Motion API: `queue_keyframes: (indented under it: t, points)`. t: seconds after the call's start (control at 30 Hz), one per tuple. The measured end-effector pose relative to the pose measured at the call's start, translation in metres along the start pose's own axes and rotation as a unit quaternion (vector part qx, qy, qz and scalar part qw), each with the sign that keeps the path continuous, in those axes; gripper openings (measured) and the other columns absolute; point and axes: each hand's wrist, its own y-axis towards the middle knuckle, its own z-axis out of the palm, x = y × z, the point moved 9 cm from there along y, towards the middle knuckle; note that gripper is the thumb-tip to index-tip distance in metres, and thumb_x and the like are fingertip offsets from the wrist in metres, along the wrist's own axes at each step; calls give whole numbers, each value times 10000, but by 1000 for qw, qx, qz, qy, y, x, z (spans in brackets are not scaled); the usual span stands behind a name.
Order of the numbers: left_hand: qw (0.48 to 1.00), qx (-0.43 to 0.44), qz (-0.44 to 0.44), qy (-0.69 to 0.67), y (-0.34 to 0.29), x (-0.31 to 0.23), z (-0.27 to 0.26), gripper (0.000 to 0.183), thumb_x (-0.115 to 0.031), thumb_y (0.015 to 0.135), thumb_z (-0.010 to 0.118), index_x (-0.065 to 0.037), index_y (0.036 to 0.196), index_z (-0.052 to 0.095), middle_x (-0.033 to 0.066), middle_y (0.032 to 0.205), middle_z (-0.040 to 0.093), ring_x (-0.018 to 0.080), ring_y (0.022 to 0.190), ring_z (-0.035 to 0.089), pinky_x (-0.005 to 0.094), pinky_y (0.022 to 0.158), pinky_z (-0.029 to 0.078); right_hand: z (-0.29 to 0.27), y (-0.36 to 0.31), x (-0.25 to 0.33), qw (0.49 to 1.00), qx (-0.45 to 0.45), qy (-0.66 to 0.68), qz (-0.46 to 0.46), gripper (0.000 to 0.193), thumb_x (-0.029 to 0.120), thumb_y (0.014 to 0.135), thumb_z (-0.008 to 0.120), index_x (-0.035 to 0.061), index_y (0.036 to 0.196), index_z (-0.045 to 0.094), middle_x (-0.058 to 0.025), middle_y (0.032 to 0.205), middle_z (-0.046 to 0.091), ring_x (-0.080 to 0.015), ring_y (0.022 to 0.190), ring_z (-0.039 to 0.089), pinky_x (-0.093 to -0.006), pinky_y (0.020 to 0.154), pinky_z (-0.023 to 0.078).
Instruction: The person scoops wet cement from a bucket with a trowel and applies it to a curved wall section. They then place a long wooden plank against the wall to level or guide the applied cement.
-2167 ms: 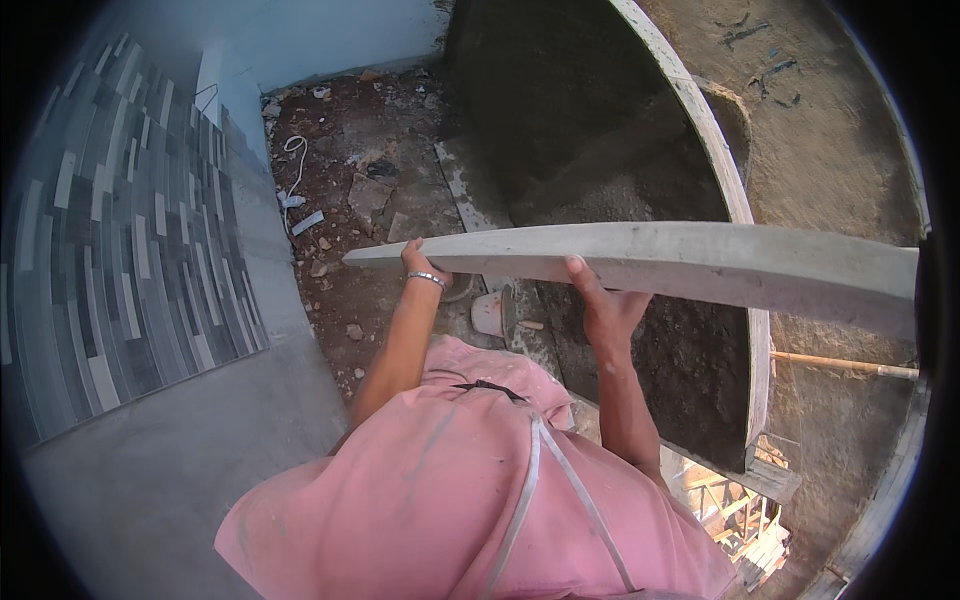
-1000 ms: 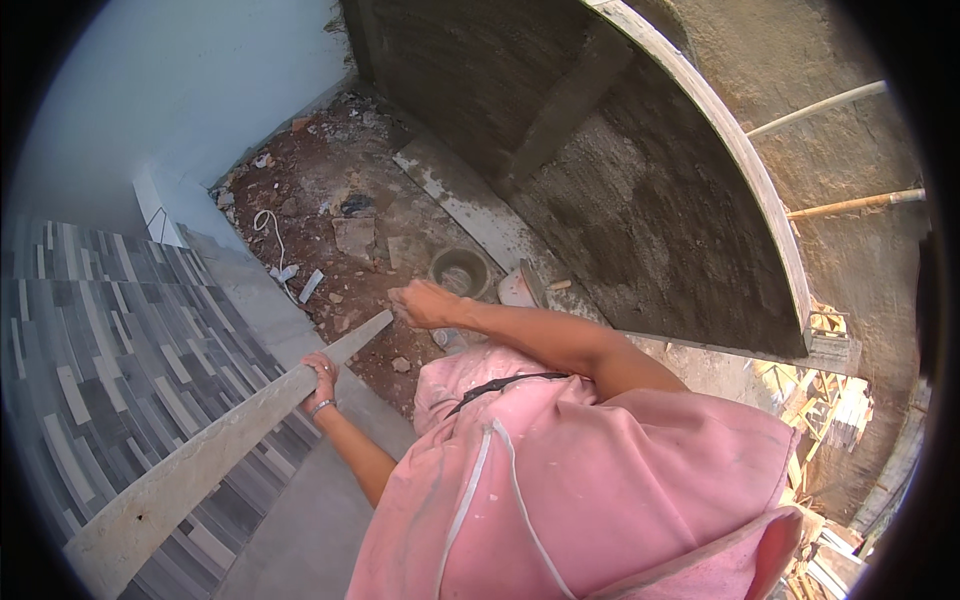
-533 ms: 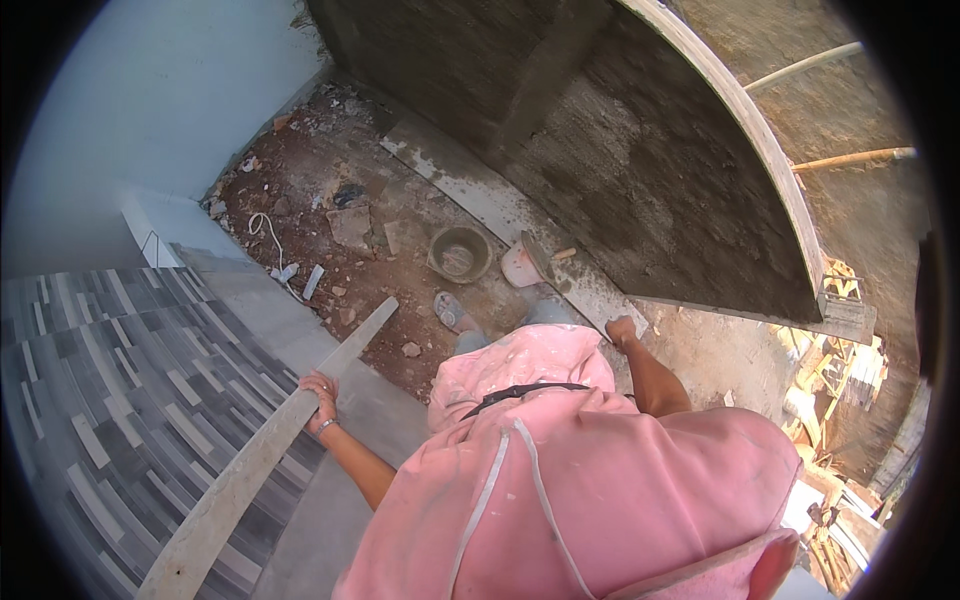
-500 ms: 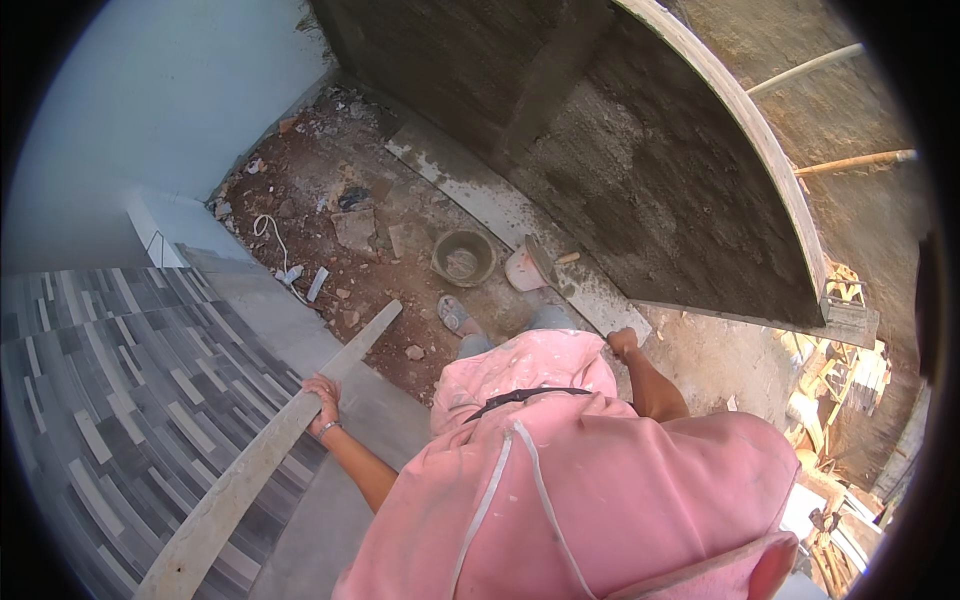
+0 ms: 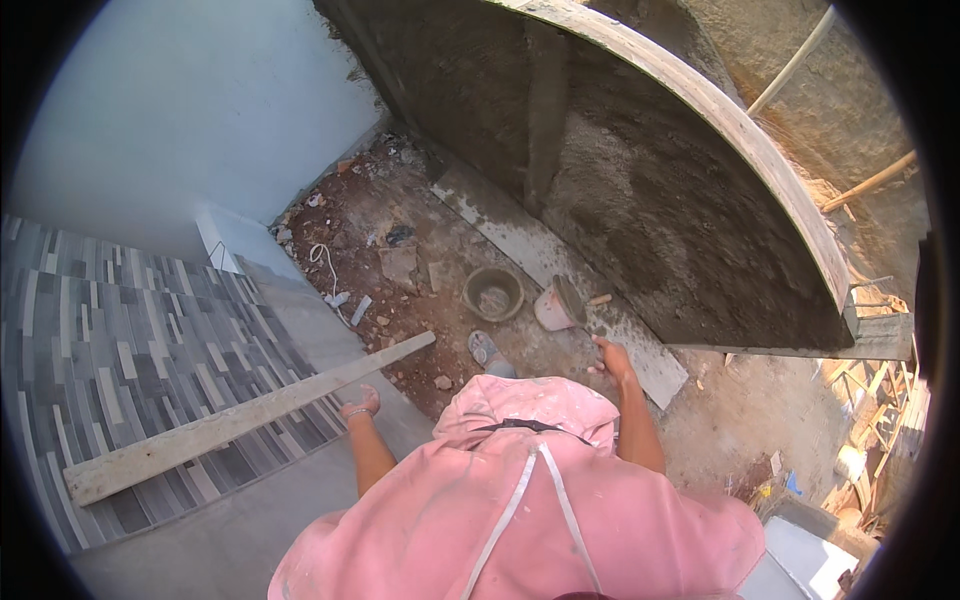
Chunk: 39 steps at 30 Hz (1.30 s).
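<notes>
My left hand is off the long board, just beside its edge, with the fingers apart and nothing in them. The board lies slantwise over the grey patterned tiles, its far end reaching out over the dirt floor. My right hand is held out in front of me to the right, fingers loosely bent and apart, with nothing visible in it. Past it stand a pinkish-white bucket with a grey mouth and a round dark basin. A short wooden handle shows beside the bucket.
A mortar-coated wall with a pale top edge rises at the right. Mortar-splattered boarding lies along its foot. Rubble, a white cable and a broken slab litter the floor. Bamboo poles lean beyond the wall.
My left hand has let go of the board, which now lies across the tiles. My right hand has loosened from a fist and reaches further forward. The view has turned.
</notes>
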Motion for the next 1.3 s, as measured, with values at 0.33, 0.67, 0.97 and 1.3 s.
queue_keyframes:
  t: [0.33,0.67,0.97,1.3]
  points:
    - [616,405,-141,661,-244,368,-43,449,-119,1095,515,-68,1534,434,133,1231,635,302,1281,621,514,1101,528,73,-218,63,818,549,55,-162,414,345,1067,597,-55,1143,669,-198,1041,706,-204,697,710,-257,443,539]
    - [390,310,-317,807,-309,445,-185,519,-411,1090,532,-12,1421,561,92,1284,678,201,1161,679,417,1045,544,-102,-104,-102,968,121,132,-178,362,300,1067,601,-21,1208,687,-145,1194,734,-253,1094,729,-384,872,605]
    - [63,296,21,953,-70,383,-31,447,-354,1070,525,-104,1439,556,129,1361,684,307,1248,666,512,1045,530,-267,-180,-598,719,-435,515,167,278,231,987,582,8,1142,644,-106,831,594,-267,690,590,-476,752,633]
    - [-525,371,78,762,53,449,-7,458,-379,1009,649,-103,1374,622,142,1183,769,325,1105,735,475,912,573,-204,-143,-549,792,-407,379,254,254,206,954,624,-10,1073,684,-137,820,677,-244,668,696,-404,589,628]
